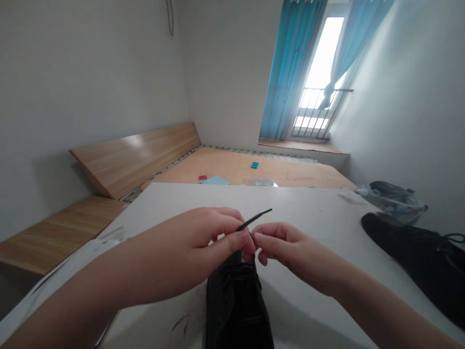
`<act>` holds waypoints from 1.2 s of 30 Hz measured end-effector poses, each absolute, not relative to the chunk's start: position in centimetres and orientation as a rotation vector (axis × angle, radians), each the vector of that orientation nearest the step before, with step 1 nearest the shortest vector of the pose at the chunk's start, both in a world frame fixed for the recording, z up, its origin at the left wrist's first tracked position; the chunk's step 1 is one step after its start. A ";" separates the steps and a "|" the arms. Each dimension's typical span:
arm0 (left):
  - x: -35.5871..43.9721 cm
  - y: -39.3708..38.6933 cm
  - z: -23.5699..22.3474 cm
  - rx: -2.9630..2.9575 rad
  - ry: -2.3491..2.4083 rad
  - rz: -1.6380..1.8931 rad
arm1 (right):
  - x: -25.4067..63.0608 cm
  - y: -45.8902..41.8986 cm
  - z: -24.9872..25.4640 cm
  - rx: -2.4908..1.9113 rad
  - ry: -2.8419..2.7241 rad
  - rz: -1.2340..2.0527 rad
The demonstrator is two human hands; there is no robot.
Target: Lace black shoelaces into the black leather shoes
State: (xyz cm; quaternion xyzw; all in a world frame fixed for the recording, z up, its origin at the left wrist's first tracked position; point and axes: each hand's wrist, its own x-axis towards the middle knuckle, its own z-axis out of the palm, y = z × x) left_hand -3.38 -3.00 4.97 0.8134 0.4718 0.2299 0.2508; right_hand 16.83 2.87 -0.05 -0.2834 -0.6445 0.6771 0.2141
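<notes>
My left hand [192, 245] pinches a thin black shoelace [254, 219] between thumb and fingertips, its stiff tip pointing up and to the right. My right hand [286, 252] is curled beside it, fingertips almost meeting the left hand's, and I cannot tell whether they grip the lace. Directly below both hands, a black leather shoe [234, 305] rests on the white table [203, 201], with a lace end running down to its eyelets. A second black shoe [410, 261] lies at the right, apart from both hands.
Behind the second shoe sit a crumpled plastic bag [392, 201] and a white paper packet [350, 196]. Beyond the table's far edge, a wooden bed platform [247, 172] holds small teal and red items. A barred window with blue curtains [294, 72] stands at the back.
</notes>
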 end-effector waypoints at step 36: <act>-2.9 -7.2 -3.9 2.421 1.567 0.615 | 19.4 1.3 -2.0 -0.744 -2.527 1.009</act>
